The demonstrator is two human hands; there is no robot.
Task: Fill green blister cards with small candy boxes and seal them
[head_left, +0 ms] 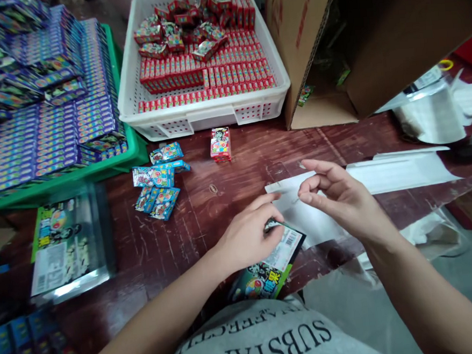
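Note:
My left hand [250,234] is curled, thumb and fingers closed on the upper edge of a dark, green-printed plastic bag [263,277] with a barcode label, close to my body. My right hand [340,199] hovers just right of it, over a white paper sheet [291,192]. Its thumb and a curled finger meet in a loose pinch while the forefinger reaches out; anything between them is too small to make out. Ahead of my left hand lie several small blue candy boxes [159,177] and a short stack of red boxes [220,144].
A white crate [211,116] of red boxes stands at the back, a green crate [137,151] of purple boxes on the left. At right is an open cardboard box [316,112]. More printed bags [63,248] lie left, crumpled plastic [427,112] right.

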